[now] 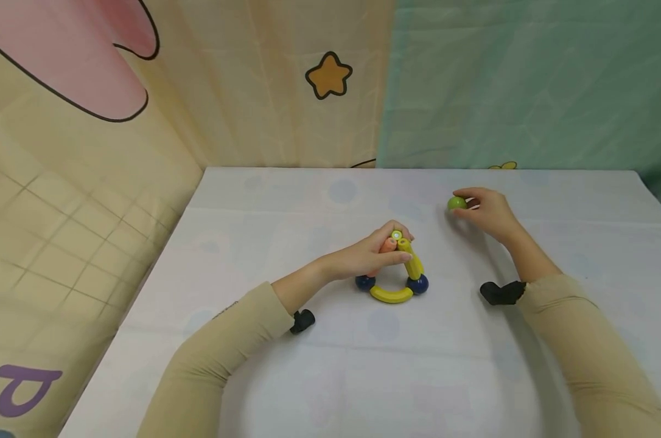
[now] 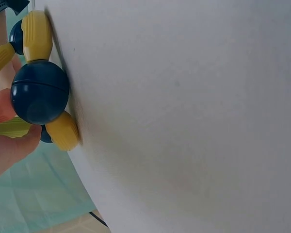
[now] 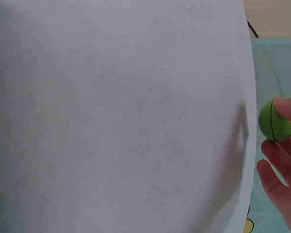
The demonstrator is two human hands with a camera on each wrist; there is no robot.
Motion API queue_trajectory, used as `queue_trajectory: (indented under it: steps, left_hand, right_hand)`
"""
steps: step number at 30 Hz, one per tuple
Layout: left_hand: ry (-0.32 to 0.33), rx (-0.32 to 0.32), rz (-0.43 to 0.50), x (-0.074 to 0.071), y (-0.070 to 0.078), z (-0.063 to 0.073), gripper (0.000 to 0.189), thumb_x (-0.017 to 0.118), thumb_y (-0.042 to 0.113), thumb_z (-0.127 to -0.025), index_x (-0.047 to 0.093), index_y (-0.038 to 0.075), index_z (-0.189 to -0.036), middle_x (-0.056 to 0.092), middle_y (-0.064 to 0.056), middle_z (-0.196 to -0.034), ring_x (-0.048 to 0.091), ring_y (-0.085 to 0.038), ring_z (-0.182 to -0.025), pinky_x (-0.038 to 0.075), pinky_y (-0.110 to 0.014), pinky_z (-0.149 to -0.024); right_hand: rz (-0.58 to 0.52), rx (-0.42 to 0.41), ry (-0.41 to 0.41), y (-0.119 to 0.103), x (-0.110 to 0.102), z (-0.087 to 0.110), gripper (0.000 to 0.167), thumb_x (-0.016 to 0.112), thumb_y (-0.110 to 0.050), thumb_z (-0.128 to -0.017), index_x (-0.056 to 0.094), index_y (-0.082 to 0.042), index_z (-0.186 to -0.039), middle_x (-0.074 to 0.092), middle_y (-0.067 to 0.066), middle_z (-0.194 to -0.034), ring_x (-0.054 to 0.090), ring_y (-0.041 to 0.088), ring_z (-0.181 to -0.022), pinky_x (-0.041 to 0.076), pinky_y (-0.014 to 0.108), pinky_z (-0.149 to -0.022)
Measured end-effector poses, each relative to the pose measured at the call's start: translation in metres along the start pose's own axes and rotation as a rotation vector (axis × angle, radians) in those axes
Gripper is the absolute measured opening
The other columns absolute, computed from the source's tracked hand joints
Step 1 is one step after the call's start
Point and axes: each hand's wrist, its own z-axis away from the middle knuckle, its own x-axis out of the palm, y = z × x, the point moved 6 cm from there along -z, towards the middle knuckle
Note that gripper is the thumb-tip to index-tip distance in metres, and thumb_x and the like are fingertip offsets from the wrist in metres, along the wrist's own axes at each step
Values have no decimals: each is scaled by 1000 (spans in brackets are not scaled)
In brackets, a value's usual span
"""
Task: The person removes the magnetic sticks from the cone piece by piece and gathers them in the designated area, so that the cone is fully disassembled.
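In the head view my left hand [image 1: 371, 250] grips the upright rods of a toy frame standing on the table. Among these rods are a yellow rod [image 1: 414, 263] and an orange rod [image 1: 388, 245], their upper ends gathered between thumb and fingers. Dark blue balls [image 1: 417, 285] sit at the base, joined by a curved yellow piece [image 1: 392, 295]. The left wrist view shows one blue ball [image 2: 40, 92] close up, beside the thumb. Farther right, my right hand [image 1: 488, 213] pinches a green ball [image 1: 457, 204] between thumb and fingertips; a seam line runs round the ball [image 3: 276, 122].
A white cloth covers the table [image 1: 319, 377]. Printed curtains [image 1: 286, 121] hang behind its far edge and along the left side. Black wrist mounts [image 1: 503, 293] stick out from both beige sleeves.
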Motion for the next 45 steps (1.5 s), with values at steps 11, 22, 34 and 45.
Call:
queue_trajectory:
  steps: [11, 22, 34, 45]
  left_hand:
    - [-5, 5, 7, 0, 2, 0, 32, 50, 19, -97, 34, 12, -125, 38, -17, -133, 45, -14, -108, 35, -25, -93]
    - [13, 5, -3, 0, 2, 0, 35, 51, 18, -97, 35, 8, -127, 48, -7, -116, 47, -13, -103, 37, -24, -88]
    - [62, 23, 19, -3, 4, 0, 30, 56, 15, -94, 43, 10, -121, 51, -6, -110, 49, -14, -98, 40, -23, -83]
    - [66, 11, 25, -4, 3, 1, 31, 57, 17, -94, 43, 12, -121, 52, -6, -108, 49, -15, -96, 40, -24, -82]
  right_hand:
    - [34, 28, -54, 11, 7, -9, 43, 63, -11, -88, 52, 7, -125, 54, 28, -117, 51, 39, -104, 44, 46, -80]
    - [28, 32, -77, 9, 8, -8, 45, 63, -13, -89, 51, 6, -127, 53, 27, -120, 51, 39, -105, 43, 47, -83]
    - [36, 24, -82, 7, 6, -7, 48, 65, -17, -88, 51, 5, -128, 53, 26, -122, 51, 38, -106, 44, 48, -83]
    - [27, 16, -79, 3, 0, -2, 50, 65, -21, -88, 50, 4, -129, 51, 24, -127, 49, 39, -109, 42, 51, -86]
